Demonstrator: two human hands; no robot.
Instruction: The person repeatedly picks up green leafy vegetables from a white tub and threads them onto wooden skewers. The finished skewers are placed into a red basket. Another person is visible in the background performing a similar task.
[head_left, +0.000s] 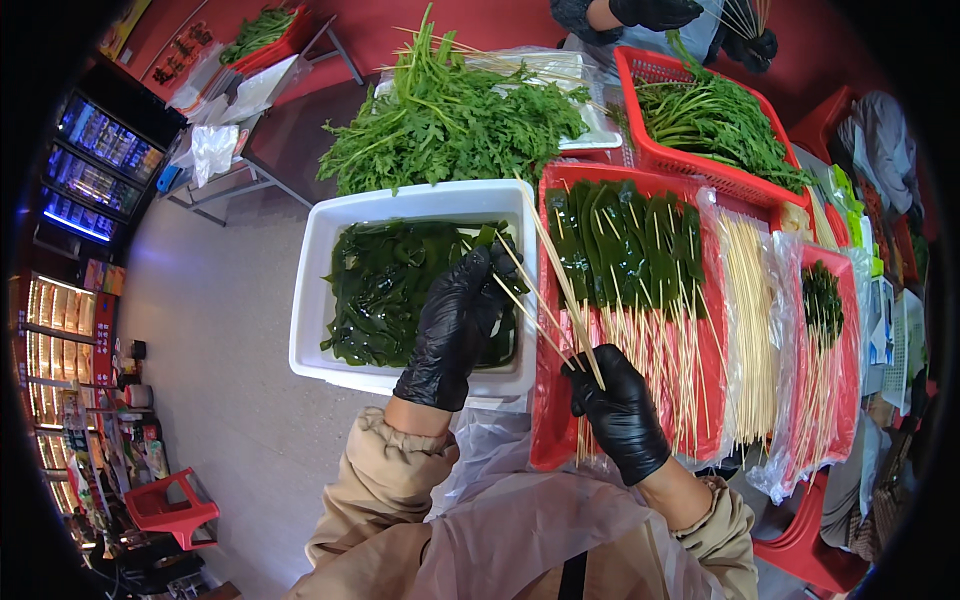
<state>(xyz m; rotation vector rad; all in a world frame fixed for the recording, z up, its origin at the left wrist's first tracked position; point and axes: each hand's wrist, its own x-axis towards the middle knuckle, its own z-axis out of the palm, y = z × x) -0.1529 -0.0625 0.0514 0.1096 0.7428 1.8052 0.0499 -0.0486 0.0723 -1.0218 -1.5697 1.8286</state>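
Observation:
My left hand (454, 322), in a black glove, is over a white plastic tub (301, 315) of dark green kelp (382, 289) in liquid. A strip of kelp (489, 234) is pinched at its fingers, against the tips of two thin skewers. My right hand (621, 412), gloved in black too, grips several bamboo skewers (556, 274) by their lower ends. Beneath it lies a red tray (544, 431) where folded kelp pieces (626, 232) sit side by side on skewers. Whether the skewer tips pierce the strip is hidden by my left fingers.
Leafy greens (457, 124) are heaped behind the tub. A red basket (637, 127) holds more greens. Bare skewers (746, 330) and a smaller red tray (844, 397) lie to the right. Across the table, another person's gloved hand (750, 51) holds skewers. A red stool (172, 506) stands at left.

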